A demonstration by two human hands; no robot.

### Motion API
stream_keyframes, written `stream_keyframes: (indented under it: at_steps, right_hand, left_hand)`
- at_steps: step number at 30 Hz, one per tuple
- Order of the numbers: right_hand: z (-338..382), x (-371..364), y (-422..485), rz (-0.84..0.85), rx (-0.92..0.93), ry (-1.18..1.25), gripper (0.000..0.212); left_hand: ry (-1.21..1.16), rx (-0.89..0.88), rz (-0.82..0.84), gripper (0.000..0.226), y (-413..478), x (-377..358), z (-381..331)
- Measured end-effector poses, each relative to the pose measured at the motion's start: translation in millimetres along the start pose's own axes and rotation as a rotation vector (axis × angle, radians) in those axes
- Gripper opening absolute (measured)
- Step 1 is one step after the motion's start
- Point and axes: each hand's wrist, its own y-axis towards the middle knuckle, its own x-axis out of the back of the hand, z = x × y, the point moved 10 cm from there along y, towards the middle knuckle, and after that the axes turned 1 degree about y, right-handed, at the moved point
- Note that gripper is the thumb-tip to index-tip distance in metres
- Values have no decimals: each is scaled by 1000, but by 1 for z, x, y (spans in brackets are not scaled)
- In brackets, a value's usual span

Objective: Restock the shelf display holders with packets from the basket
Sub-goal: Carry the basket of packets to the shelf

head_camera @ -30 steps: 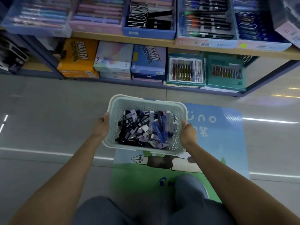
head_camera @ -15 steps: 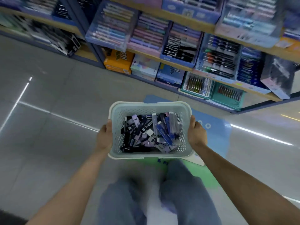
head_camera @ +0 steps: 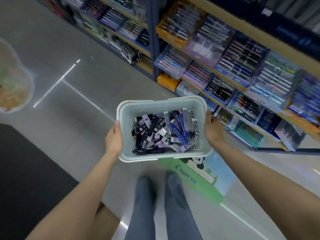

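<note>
i hold the pale mint-green perforated plastic basket (head_camera: 161, 108) in front of my body, above the grey tiled floor (head_camera: 72, 94). its long axis runs side to side between my hands, with the right end sitting slightly higher in view. my left hand (head_camera: 114, 138) grasps the left short wall, thumb laid up against the rim. my right hand (head_camera: 214, 131) grasps the right short wall, thumb at the rim. the basket is rectangular with rounded corners, a rolled rim and lattice-holed walls. inside lies a loose heap of slim glossy packets (head_camera: 166, 134) in dark blue, black, lilac and clear. most point their long axes away from me, leaning right. the tilted shelf display holders (head_camera: 242, 56), boxy trays of pens, stand to the right, apart from the basket. a printed floor sticker (head_camera: 207, 172) lies below the basket.
</note>
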Motion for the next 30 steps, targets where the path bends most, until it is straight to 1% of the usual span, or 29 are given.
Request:
stream_keyframes:
  at_steps: [2, 5, 8, 13, 17, 21, 24, 28, 30]
  right_hand:
    - [31, 1, 0, 55, 49, -33, 58]
    - [74, -6, 4, 117, 108, -102, 57]
    - [116, -22, 9, 140, 178, -177, 57]
    - [196, -64, 5, 150, 317, -219, 57]
    - [260, -119, 3, 221, 415, -217, 61]
    - [323, -180, -2, 289, 451, -335, 64]
    - [376, -216, -7, 304, 482, -381, 62]
    - [444, -269, 0, 314, 536, -421, 72]
    - [479, -294, 5, 340, 573, -418, 68]
  left_hand:
    - [-49, 44, -32, 61, -7, 19, 1]
    - [-122, 81, -79, 60, -15, 46, 3]
    - [-190, 123, -134, 55, -16, 72, 9]
    - [-268, 199, -234, 58, -6, 122, 30]
    - [-312, 268, -310, 57, 15, 167, 49]
    - [-353, 309, -380, 56, 42, 217, 62]
    - [-349, 365, -408, 60, 63, 254, 68]
    - [-421, 401, -468, 61, 97, 301, 69]
    - [-452, 410, -497, 60, 116, 321, 65]
